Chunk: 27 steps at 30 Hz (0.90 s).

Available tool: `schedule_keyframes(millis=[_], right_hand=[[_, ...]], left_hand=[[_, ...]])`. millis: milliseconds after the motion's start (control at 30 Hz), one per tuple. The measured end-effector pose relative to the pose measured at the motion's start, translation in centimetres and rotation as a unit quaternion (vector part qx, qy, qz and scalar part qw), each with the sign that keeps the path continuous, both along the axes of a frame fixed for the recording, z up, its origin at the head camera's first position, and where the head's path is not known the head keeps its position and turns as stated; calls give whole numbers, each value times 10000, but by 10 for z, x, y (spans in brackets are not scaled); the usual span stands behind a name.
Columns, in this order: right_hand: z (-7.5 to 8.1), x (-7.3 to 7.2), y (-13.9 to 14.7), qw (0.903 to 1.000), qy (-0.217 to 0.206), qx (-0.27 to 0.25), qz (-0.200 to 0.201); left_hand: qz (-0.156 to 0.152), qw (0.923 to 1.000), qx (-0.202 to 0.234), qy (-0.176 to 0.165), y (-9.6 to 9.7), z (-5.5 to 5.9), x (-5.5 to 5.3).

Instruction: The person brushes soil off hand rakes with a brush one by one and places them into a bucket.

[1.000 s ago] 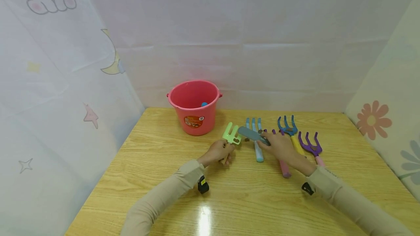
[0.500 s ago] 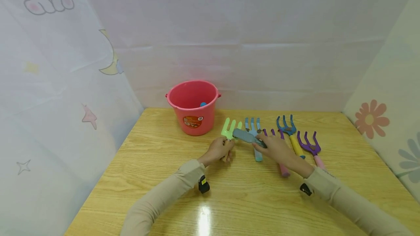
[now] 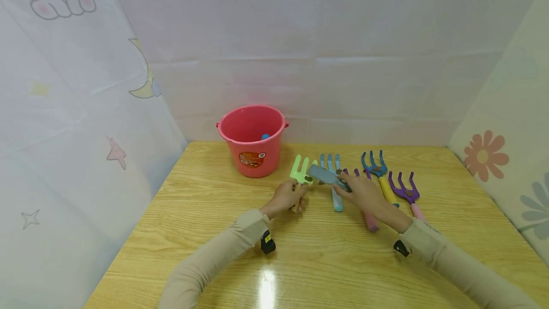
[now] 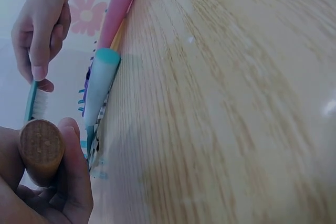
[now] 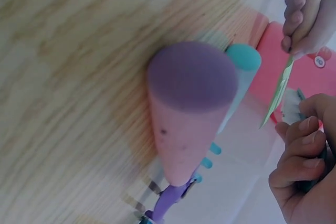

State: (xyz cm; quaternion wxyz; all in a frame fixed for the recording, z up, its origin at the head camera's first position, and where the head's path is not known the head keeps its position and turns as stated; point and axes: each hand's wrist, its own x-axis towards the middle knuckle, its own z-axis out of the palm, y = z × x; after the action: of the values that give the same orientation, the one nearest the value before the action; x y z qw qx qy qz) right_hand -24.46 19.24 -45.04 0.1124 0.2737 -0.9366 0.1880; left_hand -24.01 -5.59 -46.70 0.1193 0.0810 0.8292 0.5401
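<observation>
While the left grip (image 3: 288, 197) is curled round the tan wooden handle (image 4: 42, 146) of a light-green, three-tined hand fork (image 3: 299, 175), twisting is the likeliest fault.

The right grip (image 3: 365, 195), opposite, grasps a flat grey-green brush with white bristles (image 3: 323, 174), its bristled end just beside the fork's head beyond the left grip; contact cannot be told. Pressing there could turn the handle, since the push would fall off its axis. The small dark-brown clump (image 3: 309, 178) on the fork's head, if flicked loose, could land on the pale-blue three-tined rake (image 3: 337, 202) lying between the grips. A low, wide sweep might knock the purple rake with a pink tapered handle (image 3: 371, 223), beneath the right grip; a swung fork might strike the round pink plastic bucket (image 3: 256, 170), beyond the left grip.
</observation>
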Motion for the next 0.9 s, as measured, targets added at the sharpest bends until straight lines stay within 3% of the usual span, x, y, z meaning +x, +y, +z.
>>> schedule_keyframes(millis=[200, 533, 800, 900], right_hand=[[0, 3, -4, 9992, -224, 0, 340], [-4, 0, 1, 9998, -155, -40, 81], [-2, 0, 3, 9996, 284, 13, -85], [1, 1, 0, 9997, 231, -79, -24]], left_hand=[[25, 9999, 46, 86, 2, 0, 0], [-5, 10000, 16, 4, 1, 0, -2], [18, 10000, 52, 38, 1, -2, -2], [39, 10000, 58, 20, 1, -2, -3]])
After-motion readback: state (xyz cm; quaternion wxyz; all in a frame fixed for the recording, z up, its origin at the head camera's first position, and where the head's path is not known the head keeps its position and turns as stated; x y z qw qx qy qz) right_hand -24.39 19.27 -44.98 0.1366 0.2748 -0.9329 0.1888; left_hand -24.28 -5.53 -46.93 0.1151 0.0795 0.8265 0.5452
